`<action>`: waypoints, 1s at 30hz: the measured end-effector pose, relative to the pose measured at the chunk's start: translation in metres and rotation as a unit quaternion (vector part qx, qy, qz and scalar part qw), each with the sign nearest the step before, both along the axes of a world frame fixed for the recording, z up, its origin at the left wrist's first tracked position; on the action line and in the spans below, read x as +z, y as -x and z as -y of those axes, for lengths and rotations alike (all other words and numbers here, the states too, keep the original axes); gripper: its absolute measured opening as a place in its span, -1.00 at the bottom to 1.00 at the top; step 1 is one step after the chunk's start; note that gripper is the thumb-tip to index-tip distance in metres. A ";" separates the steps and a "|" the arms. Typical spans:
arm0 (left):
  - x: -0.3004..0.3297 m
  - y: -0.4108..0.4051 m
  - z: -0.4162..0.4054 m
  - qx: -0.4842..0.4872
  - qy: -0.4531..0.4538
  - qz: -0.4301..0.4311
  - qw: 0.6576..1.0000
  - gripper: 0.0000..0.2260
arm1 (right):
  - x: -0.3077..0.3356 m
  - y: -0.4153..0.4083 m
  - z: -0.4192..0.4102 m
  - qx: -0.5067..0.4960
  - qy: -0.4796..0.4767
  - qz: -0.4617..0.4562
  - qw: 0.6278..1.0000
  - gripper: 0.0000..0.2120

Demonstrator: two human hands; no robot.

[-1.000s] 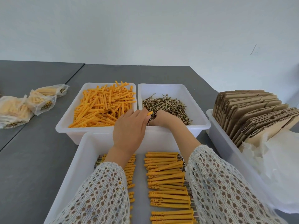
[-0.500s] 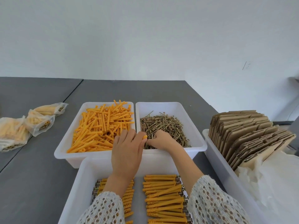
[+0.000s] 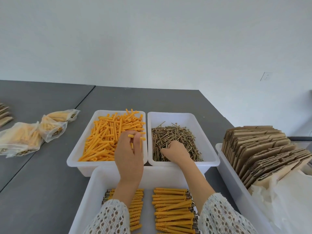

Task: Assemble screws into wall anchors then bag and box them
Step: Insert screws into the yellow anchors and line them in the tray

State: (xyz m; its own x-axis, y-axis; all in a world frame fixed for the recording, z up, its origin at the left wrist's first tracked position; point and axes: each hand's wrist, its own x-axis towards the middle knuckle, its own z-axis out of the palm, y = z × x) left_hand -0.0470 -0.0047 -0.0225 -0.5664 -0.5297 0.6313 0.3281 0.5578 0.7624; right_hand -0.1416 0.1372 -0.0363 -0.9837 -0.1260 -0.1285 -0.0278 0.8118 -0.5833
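A white bin (image 3: 81, 154) holds a pile of loose orange wall anchors (image 3: 104, 139). My left hand (image 3: 129, 154) is over its right side, fingers curled around a few orange anchors. To the right, another white bin (image 3: 209, 146) holds brass screws (image 3: 175, 134). My right hand (image 3: 175, 152) is down in the screws, fingers curled into the pile; what it pinches is hidden. In front of me a white tray (image 3: 94, 188) holds two rows of assembled anchors with screws (image 3: 172, 210).
Several filled plastic bags (image 3: 22, 141) lie on the grey table (image 3: 42, 183) at left. A white bin (image 3: 236, 188) at right holds flattened cardboard boxes (image 3: 263, 149) and white plastic bags (image 3: 290, 203). Cardboard pieces (image 3: 4, 114) lie at the far left edge.
The view has tilted upward. My left hand has moved from the bins' divider into the anchor bin and taken hold of anchors. My right hand has stayed in the screws.
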 end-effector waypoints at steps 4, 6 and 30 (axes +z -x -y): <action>0.016 -0.014 0.001 -0.047 -0.197 0.063 0.977 -0.89 | 0.004 -0.003 -0.001 -0.018 0.045 -0.024 0.999 -0.58; 0.021 -0.023 0.002 -0.098 -0.251 0.085 0.959 -0.92 | 0.005 -0.004 -0.003 -0.037 0.083 -0.039 0.995 -0.59; 0.006 -0.133 -0.024 -0.290 -0.150 0.241 0.914 -0.68 | 0.055 -0.144 -0.035 -0.007 0.585 0.058 0.809 -0.85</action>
